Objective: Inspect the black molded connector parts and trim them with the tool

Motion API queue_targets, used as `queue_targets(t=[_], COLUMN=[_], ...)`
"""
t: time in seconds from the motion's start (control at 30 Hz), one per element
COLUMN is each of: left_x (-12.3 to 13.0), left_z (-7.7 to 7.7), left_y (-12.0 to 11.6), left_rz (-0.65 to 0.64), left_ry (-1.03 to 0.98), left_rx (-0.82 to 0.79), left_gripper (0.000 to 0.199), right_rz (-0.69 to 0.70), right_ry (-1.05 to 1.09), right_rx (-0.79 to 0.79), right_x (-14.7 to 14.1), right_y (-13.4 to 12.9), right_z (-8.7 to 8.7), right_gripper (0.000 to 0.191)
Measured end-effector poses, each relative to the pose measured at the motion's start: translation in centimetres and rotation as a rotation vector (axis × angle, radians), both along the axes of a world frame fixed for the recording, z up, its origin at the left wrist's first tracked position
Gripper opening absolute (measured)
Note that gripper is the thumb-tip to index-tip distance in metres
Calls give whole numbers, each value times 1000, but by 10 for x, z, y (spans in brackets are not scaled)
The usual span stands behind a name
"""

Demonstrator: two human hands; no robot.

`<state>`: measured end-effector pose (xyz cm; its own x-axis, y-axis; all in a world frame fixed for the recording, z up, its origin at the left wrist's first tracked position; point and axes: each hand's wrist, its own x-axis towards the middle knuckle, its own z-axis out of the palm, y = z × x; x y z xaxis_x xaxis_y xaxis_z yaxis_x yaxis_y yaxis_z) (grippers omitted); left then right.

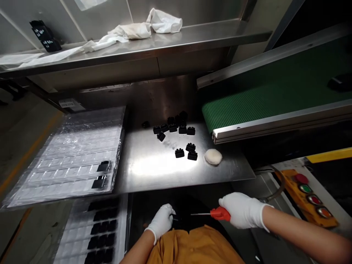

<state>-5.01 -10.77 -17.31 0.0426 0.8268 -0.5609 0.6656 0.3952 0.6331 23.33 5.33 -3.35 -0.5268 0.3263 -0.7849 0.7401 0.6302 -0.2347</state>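
In the head view my left hand [162, 220], in a white glove, is closed around a small black part [176, 217] at the front of my body. Its outline blends into the dark background. My right hand [243, 209], also gloved, grips a tool with a red handle [220, 213] and a thin metal shaft pointing left toward the black part. Whether the tip touches it I cannot tell. Beyond my hands, several small black plastic blocks [179, 153] lie on the metal table [154, 165], beside a round cream-coloured pad [213, 157].
At left, a clear plastic tray [74, 146] holds two black parts; a lower tray [71, 234] holds several. A green conveyor belt [261, 84] slopes in from the right. Near my right arm sits a button panel [309, 198]. White cloths [165, 21] lie on the back shelf.
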Motion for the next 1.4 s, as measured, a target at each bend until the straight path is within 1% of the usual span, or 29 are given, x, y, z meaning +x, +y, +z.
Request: queue_targets(t=[0.13,0.23,0.3,0.4,0.53,0.63,0.73,0.83,0.9,1.07,1.2,1.27,1.4], left_x=[-2,1,2,3,7,13,21,30,37,56,66,69,69], left_z=[-6,-12,-18,-30,-43,-47,-46,-44,-45,-57,-63,-62,-53], left_y=[-18,-23,-25,-29,-33,-29,-23,-18,-18,-19,-15,-12,-8], left_rz=[-81,-142,-148,-108,-12,55,127,234,331,651,917,1053,1296], left_ry=[-47,-100,-122,-133,-142,-146,-149,-162,-199,-368,-534,-633,-817], left_rx=[-7,-17,-32,-54,-94,-114,-121,-140,-172,-271,-309,-307,-329], left_gripper=[13,9,6,9,13,14,14,16,18,21,26,24,22], right_rz=[7,11,17,19,18,27,52,82,102,115,101,84,72], right_ry=[-49,-80,-88,-102,-113,-97,-72,-53,-37,11,25,32,52], right_rx=[-14,-31,-46,-74,-96,-78,-68,-53,-42,20,51,77,105], right_x=[-1,-4,-9,-17,-25,-26,-23,-15,-8,15,27,30,30], right_y=[-6,-10,-13,-18,-21,-21,-19,-16,-15,-18,-23,-25,-28], right_z=[-10,-17,-19,-19,-18,-18,-17,-18,-22,-34,-37,-37,-40], right_gripper=[32,34,35,38,39,37,34,36,36,36,34,32,30])
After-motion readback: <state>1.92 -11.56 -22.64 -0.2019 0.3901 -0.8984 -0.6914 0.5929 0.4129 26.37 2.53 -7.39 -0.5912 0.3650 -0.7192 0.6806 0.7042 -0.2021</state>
